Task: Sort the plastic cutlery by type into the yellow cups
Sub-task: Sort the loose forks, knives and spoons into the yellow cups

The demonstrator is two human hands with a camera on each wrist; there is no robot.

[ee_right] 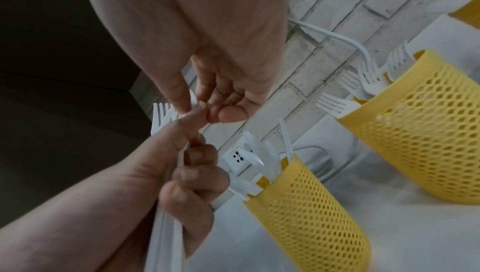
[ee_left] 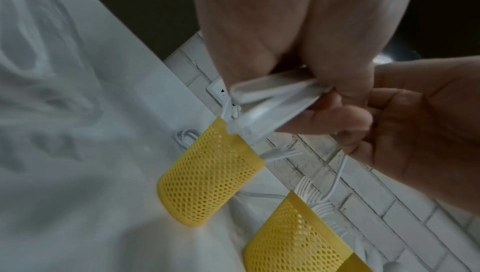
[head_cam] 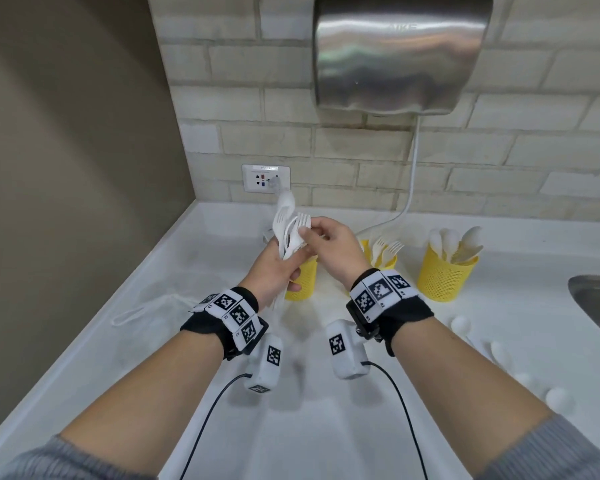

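Note:
My left hand (head_cam: 284, 265) grips a bundle of white plastic cutlery (head_cam: 286, 220) by the handles, with fork heads and a spoon sticking up. My right hand (head_cam: 307, 239) pinches the head of one fork (ee_right: 162, 116) in that bundle between thumb and fingers. Three yellow mesh cups stand by the wall. The left cup (head_cam: 305, 282) holds knives (ee_right: 259, 161) and is partly hidden by my left hand. The middle cup (head_cam: 385, 263) holds forks (head_cam: 388, 249). The right cup (head_cam: 442, 277) holds spoons (head_cam: 458, 242).
Several loose white spoons (head_cam: 461, 323) lie on the white counter (head_cam: 326, 427) at the right. A steel sink (head_cam: 598, 306) cuts in at the right edge. A clear plastic bag (head_cam: 146, 306) lies at the left. A hand dryer (head_cam: 402, 53) and a wall outlet (head_cam: 265, 178) are on the brick wall.

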